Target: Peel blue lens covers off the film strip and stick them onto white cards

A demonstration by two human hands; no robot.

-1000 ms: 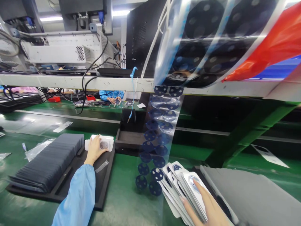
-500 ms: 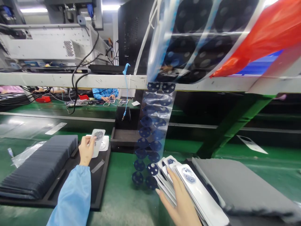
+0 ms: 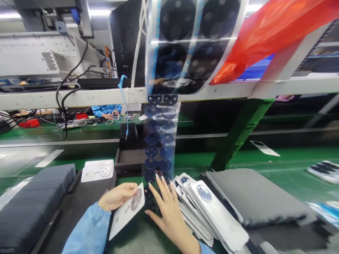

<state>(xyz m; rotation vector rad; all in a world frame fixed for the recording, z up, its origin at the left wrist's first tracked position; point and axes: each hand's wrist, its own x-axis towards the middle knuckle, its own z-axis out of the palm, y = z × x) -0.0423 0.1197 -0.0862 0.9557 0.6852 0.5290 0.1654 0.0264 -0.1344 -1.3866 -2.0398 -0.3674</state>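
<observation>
My left hand [image 3: 118, 196] pinches the top edge of a thin white phone back cover [image 3: 123, 219] with a round camera area, held tilted above the bench. My right hand [image 3: 169, 215] is empty, its fingers spread over the lower part of a clear strip [image 3: 159, 141] of round dark-blue stickers with holes. Whether the fingertips touch the strip I cannot tell. Just right of that hand lies a fanned stack of white phone back covers [image 3: 219, 215]. A smaller pile of such covers [image 3: 91, 171] rests on the black tray at the left.
Dark padded sleeves in a row [image 3: 34, 208] fill the left tray. A grey cloth-covered stack [image 3: 259, 194] lies at the right. Overhead hangs the large sticker roll [image 3: 190, 53] beside a red plastic bag [image 3: 267, 35], above a white shelf beam [image 3: 212, 91]. Across the bench sits a person in blue [image 3: 106, 111].
My left hand has brought the cover from the left pile rightward and nearer to me. My right hand has left the right-hand stack and moved left to the sticker strip. The view has turned right.
</observation>
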